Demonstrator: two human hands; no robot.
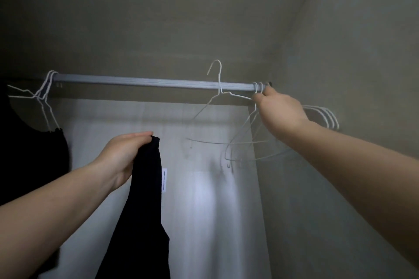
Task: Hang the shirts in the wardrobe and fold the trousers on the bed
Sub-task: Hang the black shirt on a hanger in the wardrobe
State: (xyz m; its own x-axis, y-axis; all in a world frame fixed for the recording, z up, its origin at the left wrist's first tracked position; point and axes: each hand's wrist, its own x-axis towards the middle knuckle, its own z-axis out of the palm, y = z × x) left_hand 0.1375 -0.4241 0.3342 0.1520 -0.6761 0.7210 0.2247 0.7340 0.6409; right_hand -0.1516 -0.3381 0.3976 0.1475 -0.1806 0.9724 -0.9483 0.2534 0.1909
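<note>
The right hand (pixel 280 106) is reaching to the far right end of the rail (pixel 145 81), its fingers pinching a white wire hanger (pixel 218 95) by one shoulder. That hanger's hook is standing clear above the rail, so it looks lifted off, while several more hangers (pixel 326 118) are hanging bunched just beside the hand. The left hand (pixel 123 154) is gripping a black shirt (pixel 145 199) by its top edge, letting it hang down in front of the wardrobe; a white label is showing on its side. Another dark garment (pixel 34 154) is already hanging at the left end.

To do this well, the hanger should probably be drawn out sideways so that it is not snagging its neighbours. Then one shoulder could be fed through the shirt's neck opening, with the left hand keeping the collar spread.
</note>
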